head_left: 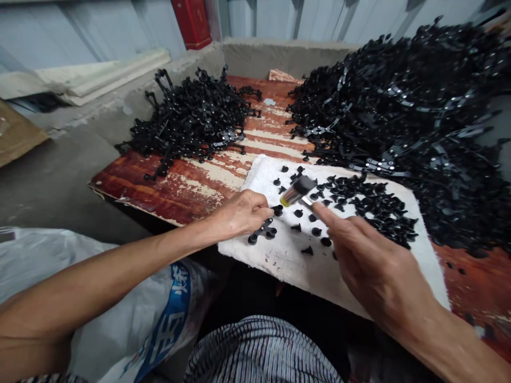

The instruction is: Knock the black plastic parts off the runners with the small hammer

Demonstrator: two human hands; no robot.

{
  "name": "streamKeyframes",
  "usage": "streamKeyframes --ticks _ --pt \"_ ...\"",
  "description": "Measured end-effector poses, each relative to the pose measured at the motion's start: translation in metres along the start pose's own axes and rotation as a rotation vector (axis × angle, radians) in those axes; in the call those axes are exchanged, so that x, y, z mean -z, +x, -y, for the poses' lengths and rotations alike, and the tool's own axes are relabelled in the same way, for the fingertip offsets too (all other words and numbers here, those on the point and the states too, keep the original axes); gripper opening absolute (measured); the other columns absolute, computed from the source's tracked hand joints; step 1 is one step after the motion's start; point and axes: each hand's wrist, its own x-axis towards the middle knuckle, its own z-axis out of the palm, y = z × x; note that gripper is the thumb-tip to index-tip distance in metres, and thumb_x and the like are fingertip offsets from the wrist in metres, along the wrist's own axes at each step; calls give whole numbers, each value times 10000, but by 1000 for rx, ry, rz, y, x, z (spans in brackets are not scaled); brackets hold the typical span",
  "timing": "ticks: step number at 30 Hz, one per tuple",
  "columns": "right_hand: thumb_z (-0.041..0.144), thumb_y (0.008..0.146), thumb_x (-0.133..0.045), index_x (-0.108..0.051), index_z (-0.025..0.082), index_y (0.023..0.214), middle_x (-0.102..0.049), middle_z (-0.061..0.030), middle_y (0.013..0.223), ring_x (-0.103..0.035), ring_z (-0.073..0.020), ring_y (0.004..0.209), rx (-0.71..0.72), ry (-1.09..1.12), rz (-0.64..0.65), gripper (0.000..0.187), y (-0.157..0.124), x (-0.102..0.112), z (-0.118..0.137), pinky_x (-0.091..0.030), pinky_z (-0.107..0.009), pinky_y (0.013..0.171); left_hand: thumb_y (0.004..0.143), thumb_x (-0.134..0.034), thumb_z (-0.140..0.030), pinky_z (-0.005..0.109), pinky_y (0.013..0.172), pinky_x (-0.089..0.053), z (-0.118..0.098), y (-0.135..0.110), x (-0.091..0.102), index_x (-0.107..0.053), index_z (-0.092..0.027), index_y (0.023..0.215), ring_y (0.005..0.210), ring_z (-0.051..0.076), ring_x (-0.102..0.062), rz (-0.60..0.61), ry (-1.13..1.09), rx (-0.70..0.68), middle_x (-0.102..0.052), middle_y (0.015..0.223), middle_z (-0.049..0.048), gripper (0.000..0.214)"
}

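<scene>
My left hand [247, 213] is closed on a small black linkage [263, 229] with round feet, which rests at the left part of a white cloth [279, 260]. In my right hand [367, 255] is a small hammer [298, 190], gripped by its handle with the index finger stretched along it. The hammer's head is blurred and tilted, close to the far end of the linkage; whether they touch I cannot tell. Loose black round-headed pegs [316, 232] lie on the cloth between my hands, and a denser heap of pegs [367, 202] sits beyond my right hand.
A pile of black linkages [195, 114] stands at the back left of the worn red board [159, 186]. A much larger pile [407, 101] fills the right side. A plastic bag [131, 319] lies below my left arm. A concrete ledge [275, 56] borders the back.
</scene>
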Motion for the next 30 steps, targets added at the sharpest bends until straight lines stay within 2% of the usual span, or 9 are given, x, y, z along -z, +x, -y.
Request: streamKeyframes --ticks 3,6,10,13,17,21,24,28,30 --pt "97 922 -420 -374 303 1508 -612 -12 817 -544 -119 529 -48 -7 -69 622 -1 -1 2 -475 -209 464 841 -510 -245 228 448 -249 0 0 0 -570 -159 656 471 83 -384 2 0 -10 -419 508 -43 212" --pt "94 918 -398 -507 241 1415 -563 4 722 -475 -106 436 40 -104 4 530 -4 -6 2 -372 -210 359 836 -515 -246 232 448 -230 2 0 -1 -547 -163 626 449 75 -338 2 1 -15 -367 489 -59 229" --pt "80 913 -412 -468 219 1442 -587 -2 765 -515 -94 474 16 -76 -34 550 -5 -9 -2 -403 -198 402 837 -501 -237 235 462 -253 3 0 0 -559 -162 653 454 83 -383 28 -30 -12 -430 505 -49 207" --pt "105 897 -425 -581 205 1341 -648 -30 779 -545 -116 482 0 -49 21 482 3 -5 -6 -428 -219 409 841 -509 -237 227 469 -248 4 0 3 -536 -160 623 455 73 -361 47 -23 -22 -415 499 -56 233" --pt "233 907 -500 -581 184 1322 -713 -95 958 -665 -205 791 -220 350 -1 426 24 -2 -4 -546 -322 653 841 -510 -273 213 457 -256 -1 -1 6 -530 -163 643 467 71 -365 156 -103 -134 -440 519 -54 227" --pt "344 776 -642 -684 183 955 -673 -30 756 -598 -163 638 -470 763 201 245 38 -11 4 -494 -288 581 825 -504 -267 213 465 -256 -11 -8 3 -481 -174 615 489 69 -354 206 -109 -307 -404 533 -59 231" --pt "388 774 -611 -633 184 797 -543 34 577 -479 -114 474 -538 809 173 207 36 -17 6 -419 -255 473 848 -479 -333 215 491 -288 -9 -18 4 -505 -172 655 525 80 -382 117 -107 -307 -412 565 -53 253" --pt "367 817 -553 -577 201 782 -410 76 526 -370 -97 416 -624 759 48 172 26 -15 5 -325 -243 417 862 -477 -491 220 501 -344 5 -31 12 -577 -154 844 567 99 -446 -155 -121 -137 -524 684 -20 351" --pt "366 814 -552 -562 207 781 -403 72 544 -362 -99 435 -630 730 -9 163 24 -12 6 -308 -245 422 866 -457 -556 228 516 -393 11 -33 14 -599 -145 849 615 120 -524 -118 -174 -85 -606 753 26 435"
